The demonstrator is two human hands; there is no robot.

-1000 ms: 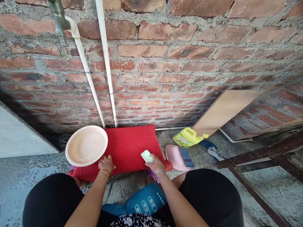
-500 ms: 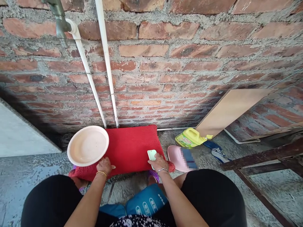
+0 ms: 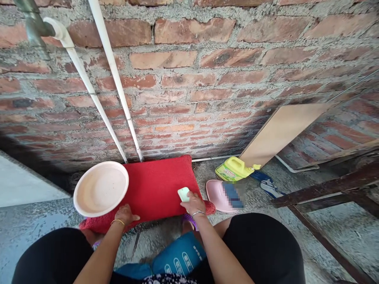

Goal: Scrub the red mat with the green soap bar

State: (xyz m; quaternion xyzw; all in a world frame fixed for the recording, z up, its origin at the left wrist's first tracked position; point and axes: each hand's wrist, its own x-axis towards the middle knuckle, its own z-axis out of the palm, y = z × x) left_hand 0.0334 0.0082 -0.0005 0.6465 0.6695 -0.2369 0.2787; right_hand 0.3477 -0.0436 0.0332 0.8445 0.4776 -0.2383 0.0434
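A red knitted cloth (image 3: 156,177) lies spread over a low flat support in front of me. My left hand (image 3: 126,215) rests on its near left edge, thumb stretched out to the right, just below the rim of a pale pink basin (image 3: 77,197). My right hand (image 3: 194,204) is closed around a pale green scrubbing brush (image 3: 184,193) with a small hole near its rounded end. That brush is against the right part of the cloth, and its underside is hidden.
White pipes (image 3: 118,86) and a tap (image 3: 35,29) run along the brick wall. A yellow jug (image 3: 233,169), a pink scoop-like container (image 3: 215,195) and blue slippers (image 3: 268,185) sit to the right, near a leaning board (image 3: 284,130) and a dark wooden frame (image 3: 322,189).
The view has shifted a little, so wall and basin appear farther left. My right hand still grips the brush at nearly the same place on the cloth; my left hand stays by the basin.
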